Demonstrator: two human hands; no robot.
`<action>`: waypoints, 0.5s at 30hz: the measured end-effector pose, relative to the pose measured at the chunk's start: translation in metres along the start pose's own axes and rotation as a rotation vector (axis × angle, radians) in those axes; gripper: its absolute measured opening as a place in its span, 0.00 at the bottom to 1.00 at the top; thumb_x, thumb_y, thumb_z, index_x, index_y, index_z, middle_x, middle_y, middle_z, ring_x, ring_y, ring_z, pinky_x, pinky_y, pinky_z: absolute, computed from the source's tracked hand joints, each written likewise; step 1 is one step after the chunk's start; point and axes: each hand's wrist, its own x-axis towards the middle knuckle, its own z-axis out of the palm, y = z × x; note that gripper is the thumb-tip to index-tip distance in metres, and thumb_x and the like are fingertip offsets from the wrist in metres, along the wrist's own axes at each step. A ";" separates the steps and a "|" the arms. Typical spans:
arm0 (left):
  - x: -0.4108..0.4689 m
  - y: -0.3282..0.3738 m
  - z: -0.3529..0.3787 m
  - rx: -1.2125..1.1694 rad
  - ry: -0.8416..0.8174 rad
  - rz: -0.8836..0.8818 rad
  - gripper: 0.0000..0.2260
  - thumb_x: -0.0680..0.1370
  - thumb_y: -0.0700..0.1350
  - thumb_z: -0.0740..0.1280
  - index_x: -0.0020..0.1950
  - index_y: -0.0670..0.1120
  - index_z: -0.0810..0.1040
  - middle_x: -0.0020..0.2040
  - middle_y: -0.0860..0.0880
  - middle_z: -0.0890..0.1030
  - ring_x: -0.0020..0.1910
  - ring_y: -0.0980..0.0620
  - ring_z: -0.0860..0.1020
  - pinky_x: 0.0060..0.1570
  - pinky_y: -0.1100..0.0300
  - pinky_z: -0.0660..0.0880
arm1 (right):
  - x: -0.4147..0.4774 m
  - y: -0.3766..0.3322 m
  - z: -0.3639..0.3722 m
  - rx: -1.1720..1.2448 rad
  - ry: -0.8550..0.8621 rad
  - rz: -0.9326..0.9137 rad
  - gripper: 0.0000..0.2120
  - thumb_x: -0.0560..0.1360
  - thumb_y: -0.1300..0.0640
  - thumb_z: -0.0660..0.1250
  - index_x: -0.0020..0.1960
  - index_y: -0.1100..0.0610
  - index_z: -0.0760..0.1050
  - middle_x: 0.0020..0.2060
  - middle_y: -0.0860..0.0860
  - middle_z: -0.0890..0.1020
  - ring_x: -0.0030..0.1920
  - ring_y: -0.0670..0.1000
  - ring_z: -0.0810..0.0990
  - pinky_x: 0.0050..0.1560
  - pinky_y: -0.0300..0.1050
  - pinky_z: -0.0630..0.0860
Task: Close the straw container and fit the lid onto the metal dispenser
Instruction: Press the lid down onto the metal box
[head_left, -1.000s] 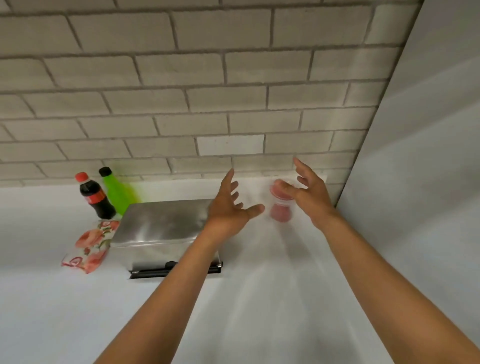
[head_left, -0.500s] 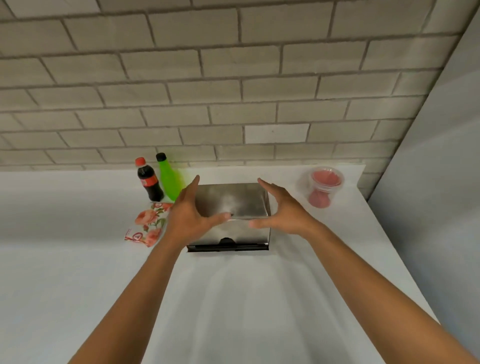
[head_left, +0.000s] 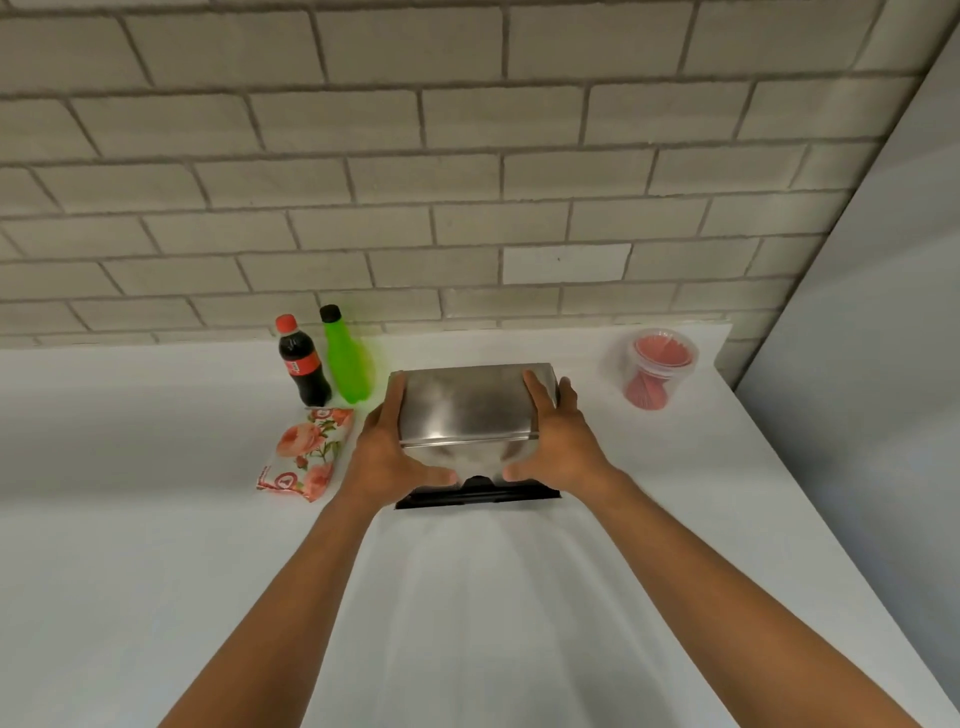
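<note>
A shiny metal dispenser (head_left: 470, 410) with a black base stands on the white counter, its metal lid on top. My left hand (head_left: 387, 452) grips the lid's left side, fingers along the edge and thumb on the front. My right hand (head_left: 558, 441) grips the right side the same way. At the back right stands the clear plastic straw container (head_left: 655, 370) with red straws inside and its lid on.
A cola bottle (head_left: 302, 361) and a green bottle (head_left: 345, 356) stand by the brick wall left of the dispenser. A flowered packet (head_left: 306, 454) lies beside my left hand. A grey wall (head_left: 872, 312) bounds the white counter (head_left: 156, 519) on the right.
Both hands left the straw container, moved to the metal dispenser and closed on the sides of its lid. The view shifted so the dispenser sits in the middle.
</note>
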 end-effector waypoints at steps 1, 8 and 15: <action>0.002 0.000 0.002 -0.002 0.021 0.014 0.68 0.58 0.49 0.88 0.85 0.57 0.44 0.76 0.45 0.69 0.71 0.43 0.71 0.62 0.56 0.73 | 0.000 0.000 0.001 -0.006 0.017 0.001 0.70 0.61 0.45 0.85 0.84 0.38 0.37 0.84 0.57 0.39 0.81 0.63 0.60 0.73 0.56 0.72; 0.007 0.005 0.007 0.118 0.058 -0.024 0.64 0.61 0.53 0.86 0.85 0.58 0.44 0.78 0.43 0.66 0.65 0.41 0.77 0.54 0.53 0.77 | 0.003 0.004 0.004 -0.058 0.064 -0.016 0.64 0.66 0.44 0.82 0.84 0.38 0.38 0.84 0.56 0.45 0.77 0.63 0.66 0.68 0.56 0.75; 0.019 0.013 0.018 0.130 0.039 -0.040 0.64 0.60 0.54 0.86 0.84 0.60 0.45 0.80 0.45 0.63 0.65 0.39 0.77 0.57 0.44 0.80 | 0.012 0.015 -0.005 -0.103 0.069 -0.003 0.63 0.67 0.45 0.82 0.84 0.40 0.39 0.82 0.57 0.48 0.72 0.63 0.71 0.65 0.57 0.78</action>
